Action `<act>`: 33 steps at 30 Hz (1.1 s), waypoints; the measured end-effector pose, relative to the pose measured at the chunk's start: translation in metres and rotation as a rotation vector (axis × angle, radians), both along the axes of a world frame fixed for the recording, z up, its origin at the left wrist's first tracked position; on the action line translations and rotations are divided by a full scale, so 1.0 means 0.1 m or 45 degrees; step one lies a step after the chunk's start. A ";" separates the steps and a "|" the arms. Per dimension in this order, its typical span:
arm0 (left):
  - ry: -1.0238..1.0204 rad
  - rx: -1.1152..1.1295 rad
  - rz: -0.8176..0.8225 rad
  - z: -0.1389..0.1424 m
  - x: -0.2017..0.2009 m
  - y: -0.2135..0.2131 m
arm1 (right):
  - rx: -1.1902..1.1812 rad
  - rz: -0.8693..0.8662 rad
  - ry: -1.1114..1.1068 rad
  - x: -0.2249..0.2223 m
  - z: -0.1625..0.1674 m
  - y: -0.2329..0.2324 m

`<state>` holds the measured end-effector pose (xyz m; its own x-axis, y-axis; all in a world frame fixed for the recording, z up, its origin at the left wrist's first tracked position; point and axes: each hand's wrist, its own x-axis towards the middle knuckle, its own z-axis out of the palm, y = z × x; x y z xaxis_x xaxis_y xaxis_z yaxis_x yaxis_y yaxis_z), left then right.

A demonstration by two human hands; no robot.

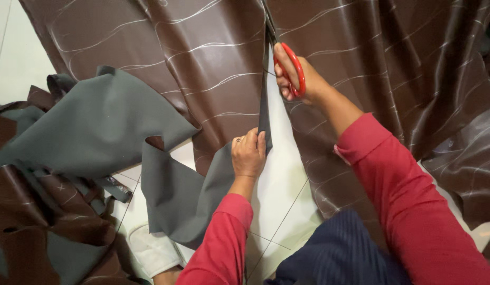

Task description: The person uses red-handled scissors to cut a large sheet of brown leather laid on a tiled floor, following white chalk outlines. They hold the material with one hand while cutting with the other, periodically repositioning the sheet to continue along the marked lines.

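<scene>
A large sheet of glossy brown fabric (202, 58) with thin white wavy lines lies spread over a white tiled floor; its underside is grey. My right hand (300, 79) grips red-handled scissors (293, 66), whose blades point away from me into a slit in the fabric near the top middle. My left hand (248, 153) pinches the cut edge of the left piece just below the scissors, folding it so the grey backing shows. Both my arms wear red sleeves.
Folded-over grey-backed fabric (92, 126) and crumpled brown offcuts (49, 211) pile up at the left. White floor tiles (282, 184) show in the gap between the cut pieces. A foot in a white sock (152, 250) and my dark blue ribbed garment (340, 253) sit near the bottom edge.
</scene>
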<state>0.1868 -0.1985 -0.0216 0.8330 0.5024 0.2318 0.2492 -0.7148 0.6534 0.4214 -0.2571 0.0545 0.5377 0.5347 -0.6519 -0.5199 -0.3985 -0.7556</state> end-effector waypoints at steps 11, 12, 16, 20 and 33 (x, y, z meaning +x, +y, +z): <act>-0.016 -0.004 0.012 -0.03 -0.03 0.00 | 0.079 0.010 -0.029 0.07 -0.01 0.13; -0.010 0.001 0.015 -0.03 -0.03 0.00 | 0.086 0.013 -0.055 0.07 -0.01 0.12; -0.013 0.018 0.000 -0.02 -0.04 0.00 | 0.058 0.026 -0.108 0.09 -0.01 0.08; -0.025 -0.006 -0.004 0.00 -0.03 0.01 | 0.070 0.037 -0.096 0.14 0.04 0.12; -0.026 0.041 -0.002 -0.05 -0.05 0.04 | 0.107 0.011 -0.078 0.25 0.16 0.43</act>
